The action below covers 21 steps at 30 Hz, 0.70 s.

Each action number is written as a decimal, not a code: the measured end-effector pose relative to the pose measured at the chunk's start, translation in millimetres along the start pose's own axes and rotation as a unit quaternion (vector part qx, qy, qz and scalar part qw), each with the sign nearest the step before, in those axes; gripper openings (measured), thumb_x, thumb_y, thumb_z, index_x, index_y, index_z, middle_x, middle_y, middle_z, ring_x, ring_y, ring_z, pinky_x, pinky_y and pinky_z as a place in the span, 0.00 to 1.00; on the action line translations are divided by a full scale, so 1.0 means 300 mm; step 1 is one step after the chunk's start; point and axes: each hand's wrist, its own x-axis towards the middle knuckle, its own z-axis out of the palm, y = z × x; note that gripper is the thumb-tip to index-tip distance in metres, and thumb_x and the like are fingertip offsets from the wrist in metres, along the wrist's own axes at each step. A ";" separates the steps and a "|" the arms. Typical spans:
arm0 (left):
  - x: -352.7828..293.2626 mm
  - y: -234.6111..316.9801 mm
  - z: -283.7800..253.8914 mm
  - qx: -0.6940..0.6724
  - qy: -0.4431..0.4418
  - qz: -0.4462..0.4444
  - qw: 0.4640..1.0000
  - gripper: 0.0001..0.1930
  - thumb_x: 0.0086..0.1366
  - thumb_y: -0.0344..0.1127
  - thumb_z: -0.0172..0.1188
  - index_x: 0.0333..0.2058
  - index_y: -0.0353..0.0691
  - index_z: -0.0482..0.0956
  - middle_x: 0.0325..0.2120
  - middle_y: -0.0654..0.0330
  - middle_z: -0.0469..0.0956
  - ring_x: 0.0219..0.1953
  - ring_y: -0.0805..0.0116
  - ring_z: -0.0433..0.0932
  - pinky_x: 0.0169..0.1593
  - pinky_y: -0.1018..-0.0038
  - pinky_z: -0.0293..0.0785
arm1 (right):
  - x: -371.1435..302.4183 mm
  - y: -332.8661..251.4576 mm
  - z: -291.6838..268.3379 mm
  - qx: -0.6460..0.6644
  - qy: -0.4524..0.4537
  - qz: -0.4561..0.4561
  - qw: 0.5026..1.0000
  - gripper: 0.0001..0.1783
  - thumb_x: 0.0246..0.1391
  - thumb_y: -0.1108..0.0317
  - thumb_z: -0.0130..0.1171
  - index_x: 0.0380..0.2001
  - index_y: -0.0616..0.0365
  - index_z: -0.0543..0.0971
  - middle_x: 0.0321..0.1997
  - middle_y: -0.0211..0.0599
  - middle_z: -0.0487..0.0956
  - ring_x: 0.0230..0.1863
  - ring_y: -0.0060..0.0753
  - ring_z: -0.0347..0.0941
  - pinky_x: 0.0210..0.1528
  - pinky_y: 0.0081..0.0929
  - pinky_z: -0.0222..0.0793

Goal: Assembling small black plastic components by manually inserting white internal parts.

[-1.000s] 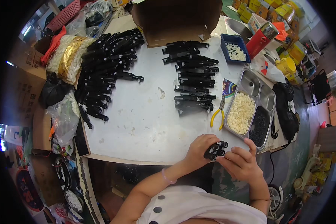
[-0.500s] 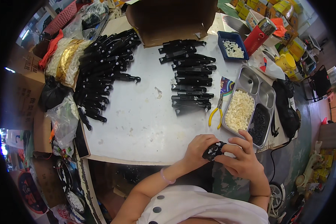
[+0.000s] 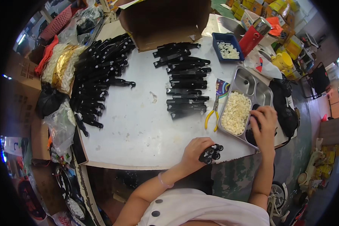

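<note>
Near the table's front edge my left hand (image 3: 195,153) is closed round a bundle of black plastic parts (image 3: 211,153), their round ends facing right. My right hand (image 3: 265,121) is over the right side of a metal compartment tray (image 3: 248,142). Its fingers curl down at the compartment of small black pieces (image 3: 250,138), and what they pinch is hidden. Small cream-coloured pieces (image 3: 235,113) fill the neighbouring compartment. Yellow-handled pliers (image 3: 212,115) lie left of the tray.
Black tool-like parts lie in a row (image 3: 187,83) mid-table and in a large pile (image 3: 101,64) at left. A cardboard box (image 3: 164,24) stands at the back. A blue bin (image 3: 229,47) of white pieces and a red cylinder (image 3: 251,42) stand far right.
My right hand has left the black bundle and moved right and up to the metal tray. My left hand still grips the bundle, whose round ends now show. The view has shifted slightly.
</note>
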 end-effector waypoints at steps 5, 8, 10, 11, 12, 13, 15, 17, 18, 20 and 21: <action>-0.001 -0.002 0.003 0.010 -0.007 -0.009 1.000 0.27 0.41 0.31 0.70 0.44 0.41 0.73 0.40 0.58 0.75 0.41 0.55 0.74 0.45 0.64 0.70 | -0.044 0.040 0.085 -0.006 -0.076 -0.041 0.996 0.10 0.44 0.68 0.63 0.31 0.58 0.78 0.36 0.34 0.72 0.49 0.42 0.64 0.55 0.38 0.56; -0.004 0.002 -0.001 0.010 -0.015 -0.020 1.000 0.28 0.41 0.31 0.71 0.44 0.42 0.73 0.40 0.58 0.75 0.41 0.55 0.74 0.45 0.64 0.70 | -0.037 0.049 0.126 -0.068 -0.045 -0.046 0.996 0.11 0.42 0.65 0.65 0.29 0.57 0.79 0.37 0.34 0.73 0.49 0.41 0.64 0.56 0.42 0.53; -0.001 0.001 -0.004 0.010 -0.019 -0.027 0.999 0.28 0.41 0.31 0.71 0.44 0.42 0.73 0.41 0.58 0.75 0.42 0.54 0.74 0.45 0.65 0.70 | -0.033 0.069 0.156 -0.045 -0.084 -0.042 0.995 0.10 0.42 0.66 0.65 0.29 0.57 0.79 0.35 0.34 0.73 0.49 0.41 0.64 0.56 0.40 0.54; 0.001 0.002 -0.003 0.019 -0.008 -0.005 1.000 0.26 0.42 0.28 0.71 0.43 0.40 0.73 0.40 0.56 0.76 0.40 0.56 0.75 0.42 0.67 0.72 | -0.033 0.075 0.162 -0.023 -0.123 -0.039 0.991 0.10 0.43 0.66 0.65 0.29 0.57 0.79 0.34 0.33 0.74 0.48 0.41 0.64 0.56 0.38 0.55; 0.003 0.002 -0.005 0.032 0.006 0.016 0.999 0.24 0.44 0.25 0.70 0.42 0.38 0.73 0.38 0.54 0.77 0.38 0.57 0.76 0.40 0.69 0.75 | -0.029 0.074 0.161 -0.019 -0.123 -0.043 0.991 0.10 0.43 0.66 0.65 0.29 0.57 0.79 0.34 0.33 0.74 0.48 0.41 0.64 0.56 0.38 0.55; 0.005 0.003 -0.005 0.036 0.009 0.014 0.999 0.24 0.44 0.25 0.70 0.42 0.38 0.73 0.38 0.54 0.77 0.38 0.57 0.76 0.40 0.69 0.75 | -0.026 0.068 0.151 -0.007 -0.100 -0.020 0.995 0.09 0.44 0.68 0.64 0.29 0.59 0.79 0.33 0.34 0.75 0.45 0.39 0.67 0.54 0.35 0.58; 0.010 0.011 -0.004 0.036 -0.002 0.007 0.999 0.24 0.44 0.25 0.70 0.42 0.39 0.73 0.39 0.56 0.76 0.39 0.58 0.76 0.41 0.69 0.75 | -0.021 0.042 0.126 0.009 -0.078 -0.002 0.997 0.08 0.45 0.69 0.63 0.30 0.60 0.79 0.31 0.34 0.76 0.43 0.37 0.69 0.51 0.32 0.61; 0.006 0.004 0.000 0.033 -0.003 0.005 0.999 0.25 0.45 0.26 0.70 0.43 0.41 0.72 0.40 0.56 0.76 0.40 0.58 0.76 0.41 0.69 0.74 | -0.030 -0.001 0.090 0.217 -0.077 0.179 0.956 0.06 0.48 0.72 0.61 0.29 0.63 0.78 0.29 0.36 0.77 0.36 0.32 0.73 0.43 0.26 0.66; 0.008 0.003 0.000 0.030 -0.004 0.009 0.999 0.25 0.45 0.26 0.70 0.44 0.41 0.72 0.40 0.56 0.76 0.40 0.58 0.76 0.41 0.69 0.74 | -0.038 -0.023 0.073 0.270 -0.084 0.148 0.948 0.06 0.48 0.73 0.61 0.29 0.65 0.77 0.29 0.38 0.78 0.32 0.29 0.75 0.38 0.24 0.68; 0.005 0.003 -0.006 0.026 -0.005 0.009 1.000 0.25 0.45 0.27 0.70 0.44 0.41 0.72 0.40 0.57 0.76 0.39 0.58 0.76 0.41 0.70 0.74 | -0.052 -0.109 0.015 0.321 -0.117 0.119 0.932 0.07 0.46 0.73 0.63 0.29 0.64 0.78 0.30 0.39 0.78 0.33 0.32 0.75 0.38 0.26 0.69; 0.004 0.005 -0.010 0.024 -0.003 0.010 1.000 0.26 0.44 0.27 0.70 0.44 0.41 0.72 0.40 0.57 0.76 0.39 0.58 0.76 0.41 0.69 0.74 | -0.060 -0.149 -0.006 0.369 -0.147 0.091 0.913 0.07 0.45 0.73 0.64 0.29 0.62 0.78 0.31 0.40 0.79 0.33 0.36 0.76 0.38 0.28 0.70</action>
